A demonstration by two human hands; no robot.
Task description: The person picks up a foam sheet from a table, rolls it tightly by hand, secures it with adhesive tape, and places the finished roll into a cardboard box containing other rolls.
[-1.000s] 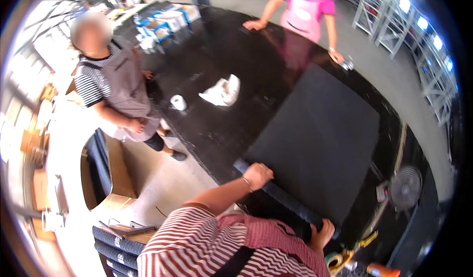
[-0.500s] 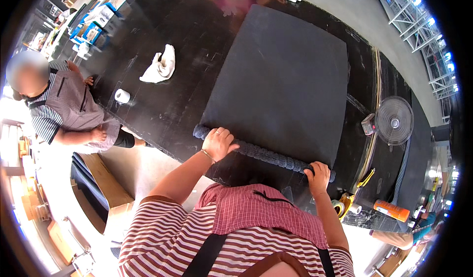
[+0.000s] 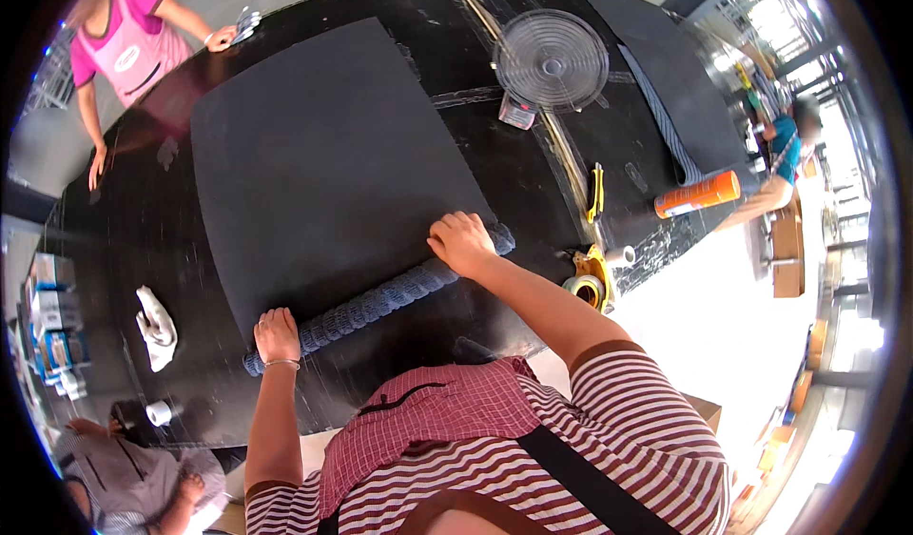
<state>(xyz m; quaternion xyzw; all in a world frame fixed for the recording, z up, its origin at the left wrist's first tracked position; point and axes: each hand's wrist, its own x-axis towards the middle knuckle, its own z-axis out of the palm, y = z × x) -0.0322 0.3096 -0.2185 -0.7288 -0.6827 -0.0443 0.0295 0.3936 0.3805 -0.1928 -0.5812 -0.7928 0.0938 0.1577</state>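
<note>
A large dark grey mat (image 3: 328, 145) lies on the black table. Its near edge is a tight roll (image 3: 366, 309) with a bumpy, dark blue surface. Close to the roll's left end, my left hand (image 3: 278, 335) is closed over it, fingers bent on the far side. Towards the other end, my right hand (image 3: 463, 245) also grips the roll, leaving a short blue end sticking out past it. The mat beyond my hands is flat and smooth.
Right of the mat are a round fan (image 3: 552, 62), a yellow cutter (image 3: 595, 193), a tape dispenser (image 3: 592, 276) and an orange can (image 3: 699, 194). Left lie a white cloth (image 3: 156, 328) and a small white roll (image 3: 159, 413). Co-workers stand around the table (image 3: 380, 369).
My view has swung to the right, so the mat and table appear turned and shifted left. Both hands remain on the roll at the near edge.
</note>
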